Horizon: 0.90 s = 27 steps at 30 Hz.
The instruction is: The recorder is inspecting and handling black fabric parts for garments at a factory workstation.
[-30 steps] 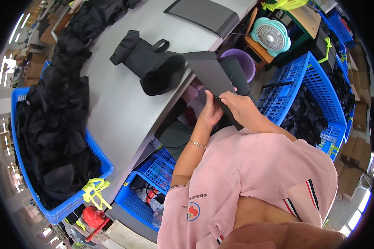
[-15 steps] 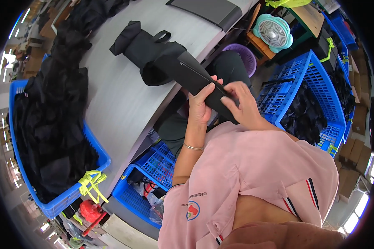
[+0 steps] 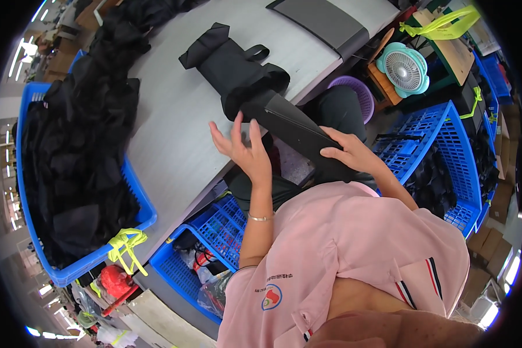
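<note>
The left hand (image 3: 249,156) has let go, spread open left of the grip, leaving the black fabric panel (image 3: 293,130) pinched by the right hand (image 3: 355,153) alone.

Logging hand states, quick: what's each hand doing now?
Left hand: open, holding nothing, close to the black fabric piece.
Right hand: on that piece; whether it grips cannot be told.

Gry tbl (image 3: 177,124), bright strip lts (image 3: 39,11)
</note>
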### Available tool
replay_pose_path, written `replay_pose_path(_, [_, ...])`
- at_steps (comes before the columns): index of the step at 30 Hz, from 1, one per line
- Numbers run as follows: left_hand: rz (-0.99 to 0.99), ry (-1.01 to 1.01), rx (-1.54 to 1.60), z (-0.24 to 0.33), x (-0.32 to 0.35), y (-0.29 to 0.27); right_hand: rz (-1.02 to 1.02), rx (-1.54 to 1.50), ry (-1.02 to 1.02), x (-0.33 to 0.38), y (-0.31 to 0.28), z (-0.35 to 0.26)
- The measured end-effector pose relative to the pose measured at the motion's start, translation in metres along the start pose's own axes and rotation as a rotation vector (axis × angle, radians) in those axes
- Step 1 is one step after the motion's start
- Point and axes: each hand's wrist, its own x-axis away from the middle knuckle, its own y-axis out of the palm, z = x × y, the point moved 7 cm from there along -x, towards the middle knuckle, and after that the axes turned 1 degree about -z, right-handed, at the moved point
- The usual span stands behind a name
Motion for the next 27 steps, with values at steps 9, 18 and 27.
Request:
replay_pose_path(9, [-0.303, 0.359, 0.057, 0.034, -0.050, 0.052, 0.135, 0.319, 0.011, -0.046, -0.006, -0.034])
replay_pose_path(18, [-0.722, 0.561, 0.257, 0.086, 0.018, 0.049, 0.190, 0.582, -0.282, -0.107, 0.013, -0.006])
replay_pose_path(27, [-0.324, 0.215, 0.295, 0.057, 0.030, 0.013, 0.364, -1.168, 0.217, -0.104, 0.010, 0.000])
